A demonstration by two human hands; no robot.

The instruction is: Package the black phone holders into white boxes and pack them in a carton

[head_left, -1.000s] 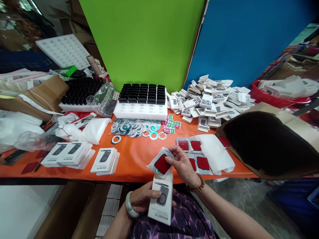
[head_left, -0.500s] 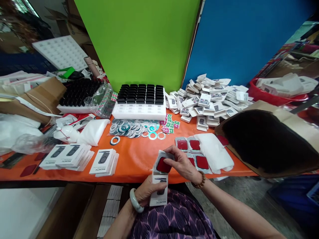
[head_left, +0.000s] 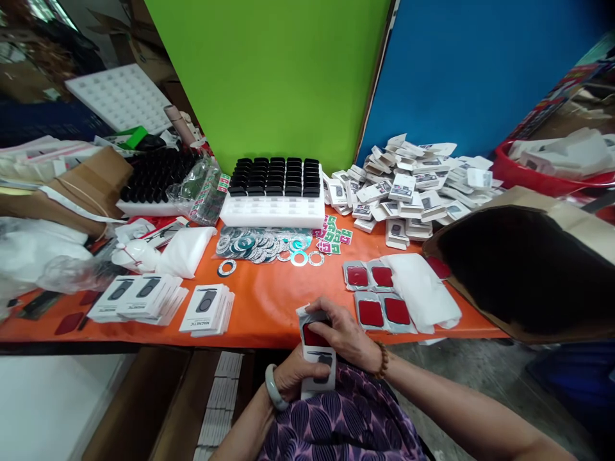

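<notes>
Close to my body, my left hand (head_left: 295, 376) grips a small white box (head_left: 317, 376) printed with a dark device. My right hand (head_left: 343, 336) pinches a clear packet with a red pad (head_left: 312, 333) and pushes it down into the box's open top. Both hands sit just below the front edge of the orange table (head_left: 264, 301). Several more red-pad packets (head_left: 377, 301) lie on the table to the right of my hands, beside a white cloth (head_left: 420, 291).
Flat white boxes (head_left: 209, 309) are stacked at the front left. A white tray of black parts (head_left: 273, 192), metal rings (head_left: 259, 244) and coloured stickers (head_left: 331, 235) lie mid-table. A heap of small boxes (head_left: 413, 189) is at right, next to an open cardboard carton (head_left: 519, 275).
The red-pad packet has gone from above the box down into its open top. Both hands and the box have dropped closer to my body.
</notes>
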